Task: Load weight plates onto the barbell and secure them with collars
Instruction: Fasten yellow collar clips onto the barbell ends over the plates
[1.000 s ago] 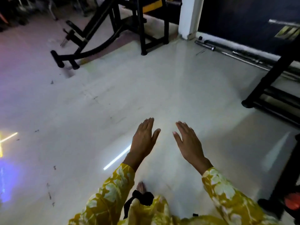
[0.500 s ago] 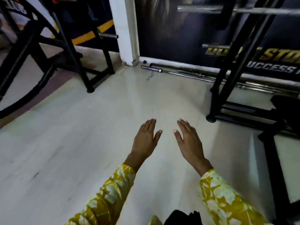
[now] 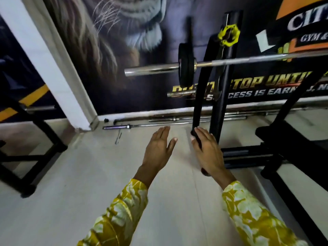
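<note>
A chrome barbell [image 3: 248,61] rests across a black bench rack [image 3: 221,96], high in the view. One black weight plate [image 3: 186,65] sits on its left sleeve, and the bare sleeve end [image 3: 147,71] sticks out to the left of it. A yellow collar [image 3: 228,34] hangs on the rack upright above the bar. My left hand [image 3: 158,150] and my right hand [image 3: 208,151] are stretched out flat in front of me, fingers apart, holding nothing. Both hands are well below the bar; the right one overlaps the foot of the rack.
Several spare bars [image 3: 177,121] lie on the floor along the wall. A black bench [image 3: 292,139] stands at the right. A white pillar [image 3: 53,68] rises at the left, with another black machine frame [image 3: 26,148] beside it. Pale floor lies under my hands.
The view has swung up and to the right, bringing the rack, the loaded barbell and the yellow collar into sight. My hands keep the same flat, empty pose.
</note>
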Action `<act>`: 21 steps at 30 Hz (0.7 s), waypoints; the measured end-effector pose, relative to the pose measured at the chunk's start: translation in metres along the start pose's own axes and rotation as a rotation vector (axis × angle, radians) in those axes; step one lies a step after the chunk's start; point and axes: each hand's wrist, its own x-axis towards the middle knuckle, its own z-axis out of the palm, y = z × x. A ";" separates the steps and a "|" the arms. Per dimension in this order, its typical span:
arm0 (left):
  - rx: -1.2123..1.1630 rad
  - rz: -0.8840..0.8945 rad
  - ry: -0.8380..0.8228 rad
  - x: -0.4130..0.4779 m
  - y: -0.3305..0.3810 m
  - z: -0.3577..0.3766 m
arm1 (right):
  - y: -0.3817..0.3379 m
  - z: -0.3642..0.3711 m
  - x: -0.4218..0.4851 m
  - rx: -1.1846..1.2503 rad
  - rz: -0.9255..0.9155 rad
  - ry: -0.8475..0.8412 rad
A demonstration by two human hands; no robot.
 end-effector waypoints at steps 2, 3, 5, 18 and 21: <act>-0.035 0.054 0.022 0.063 0.000 0.001 | 0.004 -0.003 0.054 -0.018 0.008 0.042; -0.056 0.089 0.032 0.096 -0.001 0.002 | 0.007 -0.004 0.081 -0.021 0.013 0.057; -0.087 0.167 0.048 0.168 -0.002 0.004 | 0.013 -0.005 0.133 -0.029 0.013 0.110; -0.061 0.527 0.042 0.485 -0.007 0.016 | 0.083 -0.038 0.384 0.230 0.318 0.658; -0.123 0.543 0.057 0.488 -0.013 0.023 | 0.099 -0.053 0.415 0.376 0.384 0.797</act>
